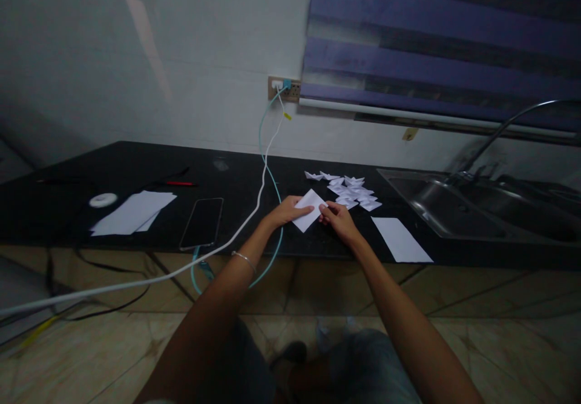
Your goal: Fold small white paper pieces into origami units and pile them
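Note:
A small folded square of white paper (310,215) is held up in both hands, one corner pointing down, over the front part of the black counter. My left hand (290,210) grips its left side, thumb lying across the face. On the right side, my right hand (336,219) pinches the edge between thumb and fingers. Just behind my right hand sits a cluster of folded paper boats (354,192). To the right of that hand a white paper strip (399,239) lies flat near the counter's front edge.
Loose white paper sheets (134,211), a white disc (103,200), a red pen (180,183) and a phone (203,222) lie left on the counter (245,180). A white cable (254,204) runs from the wall socket (290,89) across it. A steel sink (417,198) is at right.

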{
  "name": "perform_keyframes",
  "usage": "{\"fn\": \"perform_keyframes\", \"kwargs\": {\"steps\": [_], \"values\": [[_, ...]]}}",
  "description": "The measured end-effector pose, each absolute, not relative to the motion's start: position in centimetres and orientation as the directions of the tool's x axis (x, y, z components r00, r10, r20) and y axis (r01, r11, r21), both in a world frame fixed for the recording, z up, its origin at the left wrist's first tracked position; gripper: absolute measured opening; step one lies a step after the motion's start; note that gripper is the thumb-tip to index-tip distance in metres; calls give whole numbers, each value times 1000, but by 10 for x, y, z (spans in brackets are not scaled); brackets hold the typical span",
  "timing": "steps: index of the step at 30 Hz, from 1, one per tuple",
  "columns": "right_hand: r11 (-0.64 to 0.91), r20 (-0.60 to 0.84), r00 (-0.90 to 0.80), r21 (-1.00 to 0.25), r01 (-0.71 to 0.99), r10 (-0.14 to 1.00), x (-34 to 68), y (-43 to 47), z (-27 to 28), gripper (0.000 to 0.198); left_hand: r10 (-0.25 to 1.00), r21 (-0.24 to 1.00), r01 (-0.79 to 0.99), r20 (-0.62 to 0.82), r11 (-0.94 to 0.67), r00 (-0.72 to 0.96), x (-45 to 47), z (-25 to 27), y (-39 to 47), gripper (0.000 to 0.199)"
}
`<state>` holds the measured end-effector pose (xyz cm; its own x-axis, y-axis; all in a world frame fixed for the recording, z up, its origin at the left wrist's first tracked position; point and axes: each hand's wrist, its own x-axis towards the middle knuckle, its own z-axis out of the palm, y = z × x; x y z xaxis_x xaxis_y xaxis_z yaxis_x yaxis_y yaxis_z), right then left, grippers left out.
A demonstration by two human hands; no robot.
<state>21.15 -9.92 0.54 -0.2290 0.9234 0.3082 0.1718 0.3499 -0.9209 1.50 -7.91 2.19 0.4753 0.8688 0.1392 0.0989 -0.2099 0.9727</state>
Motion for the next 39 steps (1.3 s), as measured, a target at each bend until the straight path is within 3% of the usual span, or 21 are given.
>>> {"fn": "perform_keyframes", "kwargs": {"steps": [39], "values": [[370, 322, -263, -915, 159, 909, 215, -96, 4, 41, 876, 966, 66, 196, -250, 441, 13, 23, -82, 39]]}}
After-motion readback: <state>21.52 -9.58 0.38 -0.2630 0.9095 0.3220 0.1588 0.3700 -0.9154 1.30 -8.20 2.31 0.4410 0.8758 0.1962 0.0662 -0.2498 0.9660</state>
